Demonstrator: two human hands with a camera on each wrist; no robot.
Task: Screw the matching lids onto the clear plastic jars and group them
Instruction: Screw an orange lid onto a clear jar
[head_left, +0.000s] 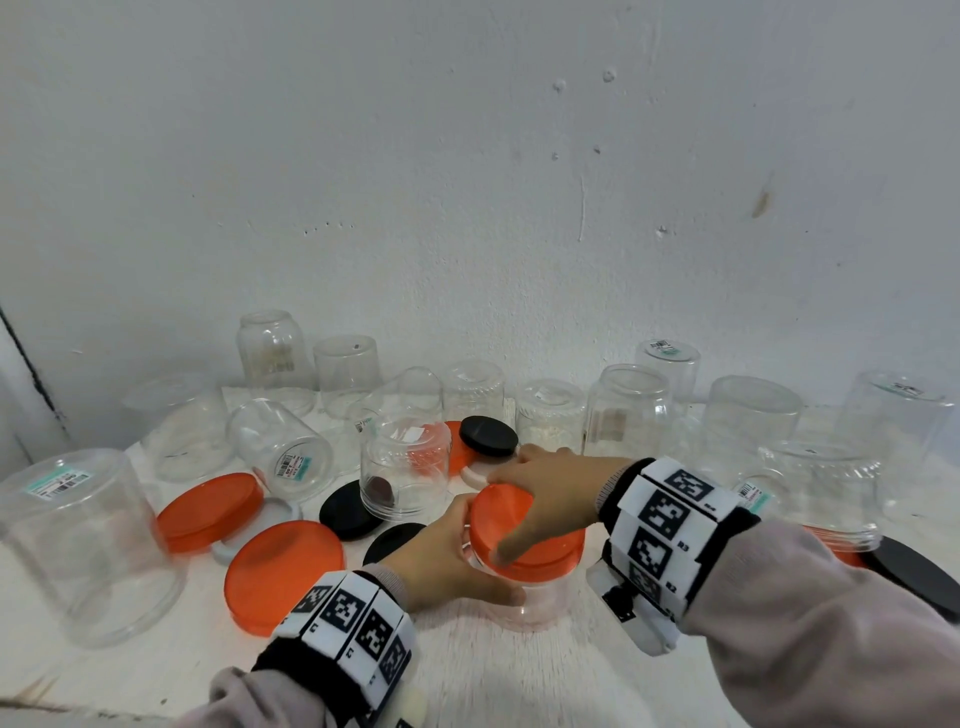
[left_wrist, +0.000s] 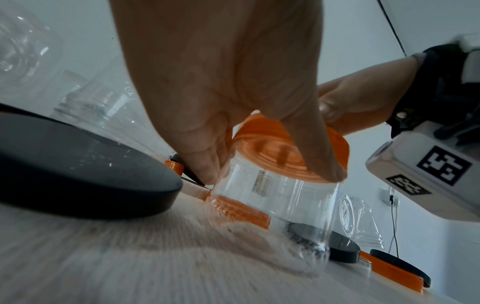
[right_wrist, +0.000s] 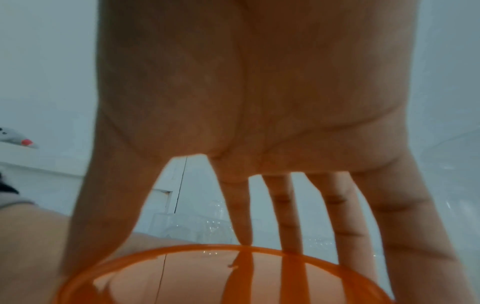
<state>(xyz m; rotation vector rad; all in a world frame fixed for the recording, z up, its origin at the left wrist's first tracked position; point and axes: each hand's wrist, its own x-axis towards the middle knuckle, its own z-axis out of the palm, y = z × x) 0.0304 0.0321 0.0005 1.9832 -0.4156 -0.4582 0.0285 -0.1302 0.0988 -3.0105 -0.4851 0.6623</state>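
Two hands meet on one small jar (head_left: 537, 597) that stands upright on the white table (head_left: 156, 670), front and centre. At far left a big jar (head_left: 88, 545) stands mouth down with a barcode sticker on its base. Right of it lie two orange lids (head_left: 210, 512) (head_left: 283, 574), the nearer one close to the left wrist. Behind them a jar with a sticker (head_left: 283, 452) leans over, and black lids (head_left: 350, 512) lie just beside another upturned jar (head_left: 408, 470). The left hand (head_left: 447, 558) wraps around the small jar's wall just under its lid, thumb toward the viewer and fingers curled behind; in the left wrist view the fingertips (left_wrist: 207, 164) press the clear wall. The right hand (head_left: 545, 499) comes down from above, fingers spread and clamped around the rim of the orange lid (head_left: 524, 540) sitting on the jar's mouth. The right wrist view shows the fingers (right_wrist: 288, 205) reaching to the lid's far edge (right_wrist: 207, 267). Along the wall (head_left: 467, 156) stands a row of upturned clear jars (head_left: 626, 410). At far right a black lid (head_left: 914, 574) lies on the table edge, beside a wide upturned jar (head_left: 826, 493).
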